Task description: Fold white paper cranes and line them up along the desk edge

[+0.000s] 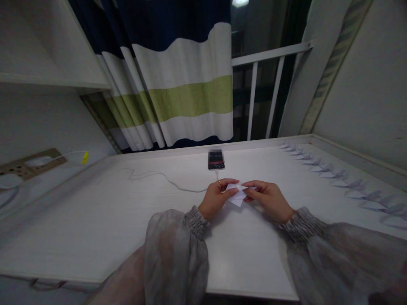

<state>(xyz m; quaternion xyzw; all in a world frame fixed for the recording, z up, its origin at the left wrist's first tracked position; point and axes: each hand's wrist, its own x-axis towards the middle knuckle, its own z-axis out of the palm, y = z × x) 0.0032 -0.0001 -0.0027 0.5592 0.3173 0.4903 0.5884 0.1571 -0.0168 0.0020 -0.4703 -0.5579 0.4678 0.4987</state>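
A small piece of folded white paper (235, 200) is held up between my two hands, over the middle of the desk. My left hand (218, 197) pinches its left side, thumb in front and fingers behind. On the opposite side my right hand (265, 198) grips the paper between thumb and fingertips. The exact folds are partly covered by my fingers. Just beyond my hands a phone (216, 159) lies at the back of the desk, with a white cable (173, 183) plugged into its near end.
Along the right side of the white desk (95, 224) runs a row of several folded paper pieces (340, 174). A striped curtain (190, 93) and a white window railing (270, 55) stand behind. A power strip (32, 165) with plugs is at the left wall, below a shelf (54, 80).
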